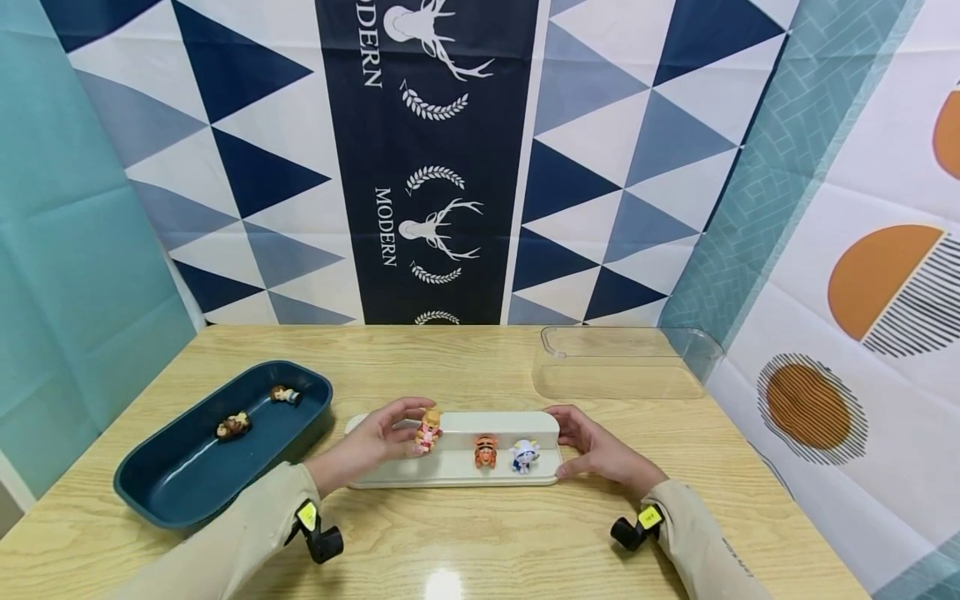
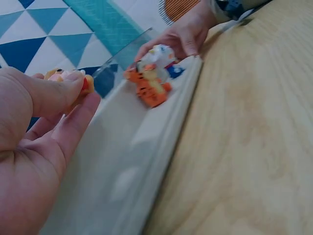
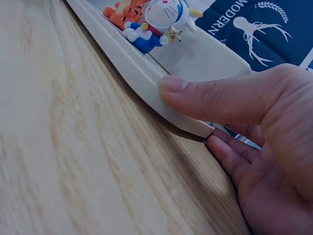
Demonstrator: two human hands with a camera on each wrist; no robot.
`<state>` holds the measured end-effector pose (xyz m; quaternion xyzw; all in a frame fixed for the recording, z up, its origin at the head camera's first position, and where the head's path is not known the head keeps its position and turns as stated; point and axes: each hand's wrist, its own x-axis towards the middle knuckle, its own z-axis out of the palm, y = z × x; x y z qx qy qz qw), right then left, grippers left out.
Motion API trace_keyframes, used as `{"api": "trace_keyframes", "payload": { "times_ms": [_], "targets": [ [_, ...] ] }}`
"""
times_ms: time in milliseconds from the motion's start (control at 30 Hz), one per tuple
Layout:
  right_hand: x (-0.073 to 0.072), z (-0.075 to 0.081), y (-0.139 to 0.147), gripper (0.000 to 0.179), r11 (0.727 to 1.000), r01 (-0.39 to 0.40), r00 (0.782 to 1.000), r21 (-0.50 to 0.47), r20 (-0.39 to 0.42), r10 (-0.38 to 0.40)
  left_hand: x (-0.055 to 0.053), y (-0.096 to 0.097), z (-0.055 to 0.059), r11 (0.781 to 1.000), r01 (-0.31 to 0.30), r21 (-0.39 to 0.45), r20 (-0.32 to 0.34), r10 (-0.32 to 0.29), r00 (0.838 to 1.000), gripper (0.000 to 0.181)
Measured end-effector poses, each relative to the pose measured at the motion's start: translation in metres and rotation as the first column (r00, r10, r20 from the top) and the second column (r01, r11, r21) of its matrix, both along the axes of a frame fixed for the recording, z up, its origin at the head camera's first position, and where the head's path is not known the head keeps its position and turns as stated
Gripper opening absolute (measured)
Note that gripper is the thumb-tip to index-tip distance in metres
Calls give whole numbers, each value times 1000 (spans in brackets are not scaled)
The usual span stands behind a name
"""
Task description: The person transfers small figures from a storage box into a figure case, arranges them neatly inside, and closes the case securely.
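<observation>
My left hand pinches a small yellow-orange bear figurine in pink between thumb and fingers, over the left half of a cream stepped display stand. In the left wrist view, the fingers partly cover the figurine. My right hand grips the stand's right end; the right wrist view has its thumb on the front rim and its fingertips low at the corner. On the stand's lower step sit an orange striped tiger figurine and, right of it, a white-and-blue figurine holding a gold star.
A dark blue oval-ended tray stands at the left, with two small brown-haired figurines, one nearer and one farther, lying in it. At the back right is a clear plastic cover. Patterned cloth hangs behind the wooden table.
</observation>
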<state>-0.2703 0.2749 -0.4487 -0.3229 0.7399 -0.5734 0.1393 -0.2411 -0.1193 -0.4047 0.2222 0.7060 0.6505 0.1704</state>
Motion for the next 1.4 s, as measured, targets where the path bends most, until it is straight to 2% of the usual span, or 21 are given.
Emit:
{"api": "trace_keyframes", "payload": {
  "times_ms": [100,267,500,633,767,867,1067,1200,1300,1400],
  "targets": [
    [0,0,0,85,1000,-4,1000,-1,-6,4,3,6,-7,1000,2,9,-9,-2,1000,64],
    [0,0,1,85,1000,-13,1000,-8,-11,13,6,15,-15,998,15,58,19,-16,1000,62],
    [1,0,1,84,1000,-11,1000,-6,-12,11,11,22,-21,982,23,186,65,-35,997,64],
    [1,1,1,84,1000,-10,1000,-4,-17,10,14,26,-24,981,-1,196,3,1,1000,60],
    [1,2,1,85,1000,-11,1000,0,-20,11,17,31,-28,992,-19,125,-102,32,994,51],
    [1,2,0,85,1000,-13,1000,0,-26,13,18,34,-32,998,-20,59,-183,30,983,45],
    [2,1,0,85,1000,-18,1000,-7,-23,17,18,39,-41,1000,-23,11,-360,26,933,41],
    [2,1,0,85,1000,-20,1000,-8,-17,20,19,42,-43,998,-62,-15,-403,51,914,41],
    [2,1,-1,85,1000,-19,1000,-6,-18,19,21,44,-40,993,-107,-54,-422,74,904,40],
    [2,2,-1,85,1000,-16,1000,-6,-20,16,23,47,-35,981,-159,-115,-464,89,882,39]
  ]
}}
